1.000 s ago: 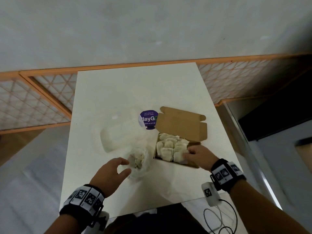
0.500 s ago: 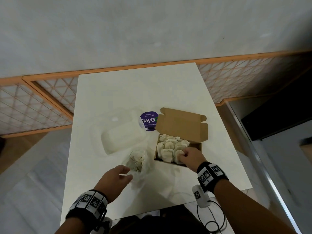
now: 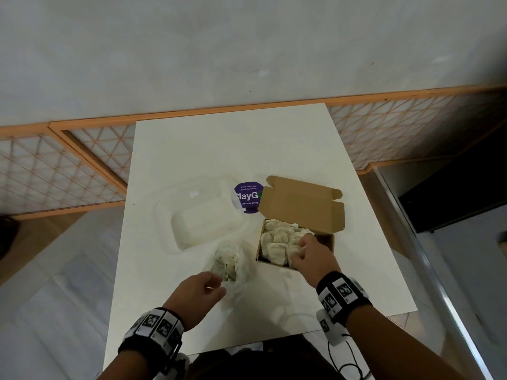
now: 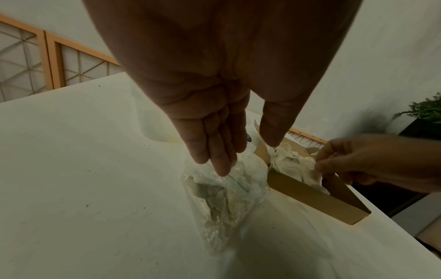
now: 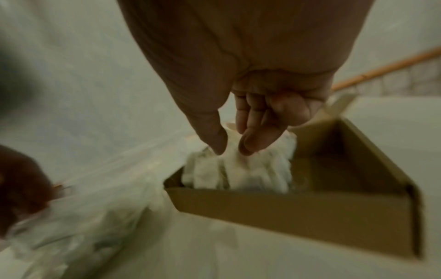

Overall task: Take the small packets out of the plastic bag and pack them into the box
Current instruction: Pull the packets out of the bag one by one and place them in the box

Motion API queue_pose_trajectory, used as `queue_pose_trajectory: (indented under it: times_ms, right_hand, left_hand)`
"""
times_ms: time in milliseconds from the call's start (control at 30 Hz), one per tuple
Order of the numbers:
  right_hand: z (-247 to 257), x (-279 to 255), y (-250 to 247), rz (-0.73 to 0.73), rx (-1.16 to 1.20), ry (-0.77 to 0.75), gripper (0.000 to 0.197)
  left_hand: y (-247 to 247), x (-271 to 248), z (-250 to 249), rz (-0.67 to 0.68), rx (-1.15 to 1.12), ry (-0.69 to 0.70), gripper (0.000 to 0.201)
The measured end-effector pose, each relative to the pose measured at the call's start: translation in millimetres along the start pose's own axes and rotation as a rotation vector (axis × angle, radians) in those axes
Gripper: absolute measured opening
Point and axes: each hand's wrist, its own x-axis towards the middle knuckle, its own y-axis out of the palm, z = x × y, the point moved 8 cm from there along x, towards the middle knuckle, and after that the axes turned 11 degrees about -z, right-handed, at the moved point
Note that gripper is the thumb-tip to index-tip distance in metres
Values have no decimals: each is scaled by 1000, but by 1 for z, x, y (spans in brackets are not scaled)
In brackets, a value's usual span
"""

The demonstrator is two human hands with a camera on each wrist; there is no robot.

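Observation:
The brown cardboard box [image 3: 326, 242] [image 4: 310, 198] [image 5: 286, 205] stands open at the right of the white table, lid [image 3: 301, 204] folded back. Several small white packets [image 3: 277, 239] [image 4: 293, 162] [image 5: 238, 173] fill it. My right hand [image 3: 299, 250] [image 5: 232, 151] [image 4: 319, 164] reaches into its near right part, and thumb and forefinger pinch the top of one packet. The clear plastic bag [image 3: 227, 263] [image 4: 226, 198] [image 5: 71, 236] lies left of the box with a few packets inside. My left hand [image 3: 219, 283] [image 4: 248, 156] hovers at the bag's near end with its fingers straight, fingertips at the plastic.
A clear plastic tray [image 3: 203, 215] lies behind the bag, and a round purple sticker [image 3: 247, 197] sits beside the box lid. The table [image 3: 219, 146] ends close behind both wrists. An orange lattice screen [image 3: 55, 171] runs along the far side. A cable [image 3: 345, 360] hangs below the right wrist.
My right hand has moved from the box's near right corner farther in over the packets. The left hand stays at the bag's near end.

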Motion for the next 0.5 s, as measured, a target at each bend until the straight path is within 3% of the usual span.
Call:
queue_pose_trajectory:
  times_ms: [133,233,333,400,500]
  right_hand:
    - [62,-22,-2,-10,19,-282,6]
    - [113,-39,36,142,41,-546,15]
    - [139,-50,89,297,-204,-740,22]
    - [144,-50,114,319,-436,-825,23]
    - [140,-41,128,310,-633,-788,28]
  left_hand:
    - [2,-4,1,14,18,-5,36]
    - [6,-8,-1,27,29,5,41]
    - [12,-13,-5,58,43,28,46]
    - [15,-16,-8,85,57,46,49]
    - [19,-21,-13,120,99,75,53]
